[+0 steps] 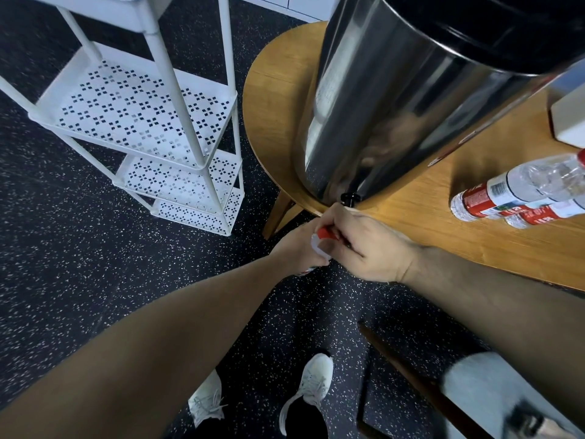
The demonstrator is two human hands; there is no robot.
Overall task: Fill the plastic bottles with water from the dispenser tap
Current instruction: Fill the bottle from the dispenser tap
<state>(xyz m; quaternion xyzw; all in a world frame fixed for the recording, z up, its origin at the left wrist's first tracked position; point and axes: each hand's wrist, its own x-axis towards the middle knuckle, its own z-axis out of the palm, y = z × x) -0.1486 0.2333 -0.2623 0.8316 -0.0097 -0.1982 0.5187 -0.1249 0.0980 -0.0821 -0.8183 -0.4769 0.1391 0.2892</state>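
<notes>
Bottle (316,248) just below dispenser tap (349,199), off table edge (411,242), axis approx vertical, neck up; red cap, mostly hidden. Your left hand (297,245) grips body; right hand (364,245) pinches cap.

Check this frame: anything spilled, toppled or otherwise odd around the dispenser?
Two plastic bottles lie on their sides on the wooden table right of the steel dispenser, rather than standing. No spill shows. Both hands hold a bottle at the tap.

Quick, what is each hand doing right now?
Left hand: holding a bottle below the tap.
Right hand: fingers curled at the bottle's red top.
</notes>
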